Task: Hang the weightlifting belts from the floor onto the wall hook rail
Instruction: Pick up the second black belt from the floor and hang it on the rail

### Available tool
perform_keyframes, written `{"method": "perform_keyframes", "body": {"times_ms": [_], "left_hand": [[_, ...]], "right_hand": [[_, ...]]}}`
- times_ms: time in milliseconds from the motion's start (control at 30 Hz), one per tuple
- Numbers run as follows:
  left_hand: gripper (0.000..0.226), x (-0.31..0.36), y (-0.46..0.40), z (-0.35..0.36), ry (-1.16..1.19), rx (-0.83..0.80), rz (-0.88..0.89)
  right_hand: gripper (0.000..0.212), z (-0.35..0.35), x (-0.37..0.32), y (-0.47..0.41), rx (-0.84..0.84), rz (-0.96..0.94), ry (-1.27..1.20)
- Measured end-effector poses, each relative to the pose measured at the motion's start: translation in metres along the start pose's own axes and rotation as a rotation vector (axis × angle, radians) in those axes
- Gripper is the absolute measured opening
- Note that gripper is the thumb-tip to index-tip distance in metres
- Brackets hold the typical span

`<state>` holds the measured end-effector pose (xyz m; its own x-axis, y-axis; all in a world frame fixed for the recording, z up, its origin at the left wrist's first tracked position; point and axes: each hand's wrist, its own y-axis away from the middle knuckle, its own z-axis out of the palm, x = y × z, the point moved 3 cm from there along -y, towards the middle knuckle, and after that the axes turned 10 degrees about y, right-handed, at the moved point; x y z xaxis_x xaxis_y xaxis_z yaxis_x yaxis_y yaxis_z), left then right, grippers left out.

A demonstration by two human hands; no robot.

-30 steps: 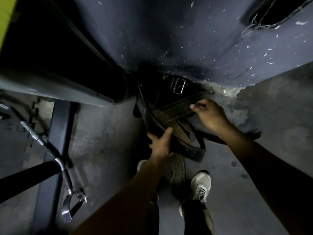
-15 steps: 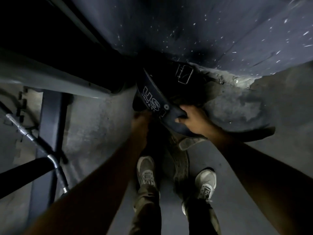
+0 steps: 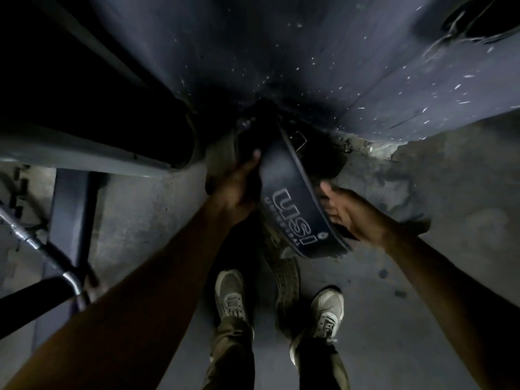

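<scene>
A wide black weightlifting belt (image 3: 284, 178) with white "USI" lettering is lifted off the floor at the foot of the dark wall. My left hand (image 3: 235, 187) grips its left edge, fingers curled round it. My right hand (image 3: 347, 212) grips the belt's lower right end, thumb up. A metal buckle (image 3: 299, 140) shows at the belt's far end. A second, brownish belt (image 3: 282, 273) with rows of holes hangs or lies below, between my shoes. The wall hook rail is out of view.
A dark padded bench or machine frame (image 3: 92, 142) fills the left side, with a metal cable handle (image 3: 31, 243) lower left. The speckled dark wall (image 3: 337, 66) stands straight ahead. My shoes (image 3: 230, 294) are on the grey concrete floor (image 3: 422, 291).
The lettered belt has risen and turned so its logo faces me. My left hand moved up onto its left edge; my right hand shifted right along the lower end.
</scene>
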<state>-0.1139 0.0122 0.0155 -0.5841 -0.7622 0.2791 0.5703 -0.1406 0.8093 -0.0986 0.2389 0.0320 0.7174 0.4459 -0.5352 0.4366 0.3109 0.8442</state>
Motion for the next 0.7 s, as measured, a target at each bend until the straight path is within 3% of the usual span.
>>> {"method": "perform_keyframes", "body": {"times_ms": [133,200,233,300,367,467,533,600,700], "left_hand": [[0.032,-0.051,0.045,0.016,-0.113,-0.112,0.032],[0.029,-0.076,0.065,0.019,-0.169,-0.126,0.019],[0.03,-0.086,0.074,0.018,-0.204,-0.111,0.015],[0.027,-0.097,0.087,0.013,-0.289,-0.109,-0.018],[0.032,-0.098,0.094,0.01,-0.339,-0.129,-0.111],[0.065,-0.081,0.089,0.01,-0.197,-0.081,-0.182],[0.077,-0.059,0.082,0.015,0.009,-0.04,-0.18],[0.08,-0.035,0.074,0.023,0.158,-0.02,-0.164],[0.066,-0.004,0.075,0.044,0.194,0.026,-0.089]], "right_hand": [[0.076,0.003,-0.063,-0.016,0.023,-0.026,-0.206],[0.079,0.001,-0.093,-0.018,0.05,0.054,-0.241],[0.071,0.0,-0.103,-0.017,0.059,0.096,-0.19],[0.035,0.0,-0.105,-0.013,0.04,0.12,-0.09],[0.019,0.002,-0.1,-0.006,0.061,0.147,0.024],[0.061,0.01,-0.089,0.018,0.124,0.083,0.086],[0.071,0.022,-0.08,0.044,0.077,-0.012,0.157],[0.072,0.027,-0.063,0.064,0.045,-0.087,0.203],[0.078,0.038,-0.046,0.103,-0.018,-0.128,0.229]]}}
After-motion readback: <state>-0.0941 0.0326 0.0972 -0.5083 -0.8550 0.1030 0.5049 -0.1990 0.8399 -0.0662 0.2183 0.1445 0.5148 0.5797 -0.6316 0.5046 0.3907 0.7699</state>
